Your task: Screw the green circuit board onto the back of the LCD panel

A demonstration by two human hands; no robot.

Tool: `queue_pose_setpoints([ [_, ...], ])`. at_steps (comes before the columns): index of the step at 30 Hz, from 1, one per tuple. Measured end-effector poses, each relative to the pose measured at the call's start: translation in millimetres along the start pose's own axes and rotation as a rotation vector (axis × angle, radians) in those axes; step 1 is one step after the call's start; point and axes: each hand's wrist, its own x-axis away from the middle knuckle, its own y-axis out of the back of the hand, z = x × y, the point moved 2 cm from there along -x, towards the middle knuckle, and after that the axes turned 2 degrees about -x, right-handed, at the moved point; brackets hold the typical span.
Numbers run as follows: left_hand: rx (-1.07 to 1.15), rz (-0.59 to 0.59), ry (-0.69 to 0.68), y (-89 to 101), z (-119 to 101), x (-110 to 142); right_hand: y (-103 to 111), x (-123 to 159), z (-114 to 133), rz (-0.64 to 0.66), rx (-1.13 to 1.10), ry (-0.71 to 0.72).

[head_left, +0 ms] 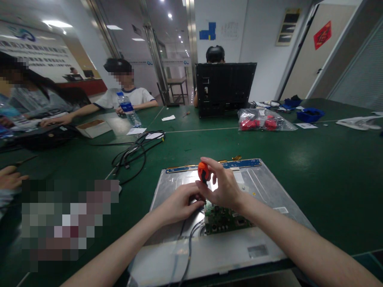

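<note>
A silver monitor back panel [263, 187] lies flat on the green table [314, 159] in front of me. A green circuit board [224, 221] sits on its middle, with grey cables [188, 243] running toward me. My right hand [223, 185] is closed round an orange-and-black screwdriver handle [203, 172], held upright over the board's left edge. My left hand [179, 203] rests on the panel just left of the screwdriver, fingers curled near its shaft; what they pinch is hidden. A blue strip [239, 164] runs along the panel's far edge.
Black cables [134, 153] lie to the left. A bag with red parts [263, 119] and a standing black monitor back [224, 87] are farther off. A water bottle [128, 108], a cardboard box [94, 127] and blue trays [309, 114] are on the table. Other people sit at left and behind.
</note>
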Motion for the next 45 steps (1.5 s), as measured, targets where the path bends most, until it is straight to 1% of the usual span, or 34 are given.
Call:
queue_pose_setpoints([
  [13, 0.031, -0.006, -0.027, -1.2, 1.3, 0.3, 0.0, 2.9, -0.2, 0.038, 0.026, -0.015],
  [18, 0.041, -0.017, -0.028, -0.8, 0.3, 0.7, 1.4, 1.2, 1.2, 0.034, 0.021, -0.006],
  [22, 0.02, -0.027, -0.005, -1.4, 3.8, 1.4, 1.6, -1.0, 0.9, 0.021, 0.025, 0.0],
  [28, -0.02, -0.003, 0.005, -1.8, 5.4, 1.8, -0.7, 1.3, -1.4, 0.066, 0.001, -0.058],
  [31, -0.02, 0.0, 0.013, -1.6, 4.8, 1.8, -1.2, 2.3, -1.0, 0.076, -0.019, -0.063],
  [35, 0.011, -0.001, -0.006, -1.5, 4.2, 1.8, -0.7, 1.8, 0.1, 0.072, -0.045, -0.057],
  [45, 0.05, -0.004, -0.053, -0.6, -0.4, -0.4, -2.6, 2.2, -0.3, 0.049, -0.016, -0.02],
])
